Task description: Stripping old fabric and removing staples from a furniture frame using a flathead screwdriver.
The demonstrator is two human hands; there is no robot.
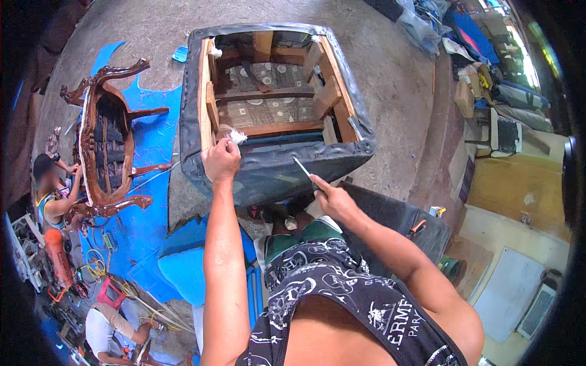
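Note:
An upside-down upholstered piece [274, 161] with a dark grey cover and an open wooden frame [262, 128] stands before me, patterned fabric visible inside. My left hand [220, 160] is closed at its near left corner, pinching a white tuft of stuffing [237, 136]. My right hand [332, 198] grips a thin pointed metal tool [301, 166], its handle largely hidden in my fingers, its tip at the near edge of the dark cover. More white tufts [215, 51] cling to the frame's far corners.
A carved wooden chair [116, 81] lies tipped at left, where a co-worker [55, 201] works; another [104, 329] bends lower left. Blue sheeting [152, 226] covers floor there. A dark board [397, 219] with pliers [417, 226] is at right, near piled materials [470, 91].

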